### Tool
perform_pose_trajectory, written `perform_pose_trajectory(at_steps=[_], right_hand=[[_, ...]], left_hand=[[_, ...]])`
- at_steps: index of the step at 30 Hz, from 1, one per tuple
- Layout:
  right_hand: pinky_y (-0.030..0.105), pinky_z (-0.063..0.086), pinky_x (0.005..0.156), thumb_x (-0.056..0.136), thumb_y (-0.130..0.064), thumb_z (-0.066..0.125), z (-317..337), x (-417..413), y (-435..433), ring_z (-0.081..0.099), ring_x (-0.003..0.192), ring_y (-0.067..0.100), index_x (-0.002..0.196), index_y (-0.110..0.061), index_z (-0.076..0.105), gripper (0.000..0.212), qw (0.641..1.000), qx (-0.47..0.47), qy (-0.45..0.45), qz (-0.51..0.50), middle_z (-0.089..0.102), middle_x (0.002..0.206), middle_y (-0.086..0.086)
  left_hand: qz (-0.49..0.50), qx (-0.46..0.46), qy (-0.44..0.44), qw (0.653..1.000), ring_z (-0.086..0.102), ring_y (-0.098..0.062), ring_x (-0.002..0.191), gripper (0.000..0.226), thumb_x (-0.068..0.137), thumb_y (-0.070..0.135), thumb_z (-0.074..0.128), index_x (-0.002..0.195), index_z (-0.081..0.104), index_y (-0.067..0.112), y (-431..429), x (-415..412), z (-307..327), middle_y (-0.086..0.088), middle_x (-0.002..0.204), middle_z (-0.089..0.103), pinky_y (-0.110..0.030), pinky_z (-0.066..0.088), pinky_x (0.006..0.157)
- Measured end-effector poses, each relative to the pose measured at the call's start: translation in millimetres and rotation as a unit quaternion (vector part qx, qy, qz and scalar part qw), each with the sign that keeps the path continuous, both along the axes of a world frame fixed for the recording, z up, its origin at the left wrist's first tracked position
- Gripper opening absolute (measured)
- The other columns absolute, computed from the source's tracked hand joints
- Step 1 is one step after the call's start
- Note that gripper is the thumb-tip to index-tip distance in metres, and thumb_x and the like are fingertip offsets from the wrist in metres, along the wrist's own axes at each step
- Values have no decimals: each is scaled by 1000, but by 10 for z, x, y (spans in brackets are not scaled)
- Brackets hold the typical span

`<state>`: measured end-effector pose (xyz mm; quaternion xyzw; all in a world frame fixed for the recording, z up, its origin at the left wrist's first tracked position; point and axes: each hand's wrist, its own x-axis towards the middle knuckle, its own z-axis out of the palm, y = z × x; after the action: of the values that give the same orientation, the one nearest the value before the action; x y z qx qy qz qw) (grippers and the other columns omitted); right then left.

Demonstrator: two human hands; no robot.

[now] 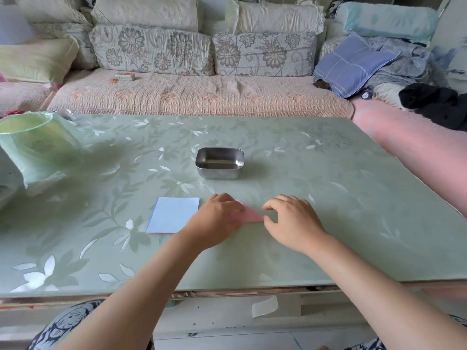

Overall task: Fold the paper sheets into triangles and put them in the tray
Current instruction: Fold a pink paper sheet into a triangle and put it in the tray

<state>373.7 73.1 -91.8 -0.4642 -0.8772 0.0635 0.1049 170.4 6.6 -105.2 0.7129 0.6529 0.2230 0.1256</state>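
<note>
Pressing down on the pink sheet (250, 215) with my left hand (217, 219), fingers laid flat over its left half, low in the middle of the frame. My right hand (290, 221) has its fingers curled at the sheet's right tip, thumb touching it; can't tell if it's really pinching. Stack of sheets (173, 215) lies just left, blue on top. Steel tray (219, 173) sits behind on the green flowery counter (328, 198), sofa (197, 97) along the top.

Home living room, cushioned sofa (197, 94), floral-covered coffee table (328, 198)
</note>
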Motion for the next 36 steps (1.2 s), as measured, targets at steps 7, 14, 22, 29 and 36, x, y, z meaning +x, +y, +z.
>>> perform_pose_trajectory(at_steps=[7,14,22,29,36], right_hand=[[34,45,94,79,-58,68,25,-190,115,56,106,16,102,-38,65,31,990,-136,31,-36,56,110,-8],[21,43,75,75,-49,75,51,-144,186,55,89,1,99,-40,60,30,985,-153,81,7,53,104,-18],[27,49,71,87,-33,75,37,-226,201,60,75,7,77,-35,66,13,974,-95,193,67,61,88,-14],[8,41,70,82,-20,77,130,-230,216,61,80,2,79,-33,70,15,953,-104,277,73,66,83,-25],[30,49,76,77,-30,67,223,-389,95,63,69,13,72,-25,69,7,943,-41,307,123,66,72,-20]], left_hand=[[-48,45,30,997,53,-21,99,33,91,34,68,121,67,21,71,-108,-8,-1,111,64,-31,45,86],[-79,100,50,991,52,-25,77,18,96,25,60,92,71,12,57,-127,36,-3,84,63,-41,46,70],[-26,112,7,993,57,-10,84,14,95,38,59,101,69,30,12,-124,138,13,83,67,-34,51,67],[41,119,-28,992,55,-10,74,11,91,29,61,89,72,33,2,-145,306,10,72,64,-35,51,65],[33,124,-49,990,58,-11,75,10,91,28,64,90,74,27,-23,-81,348,7,76,66,-36,49,70]])
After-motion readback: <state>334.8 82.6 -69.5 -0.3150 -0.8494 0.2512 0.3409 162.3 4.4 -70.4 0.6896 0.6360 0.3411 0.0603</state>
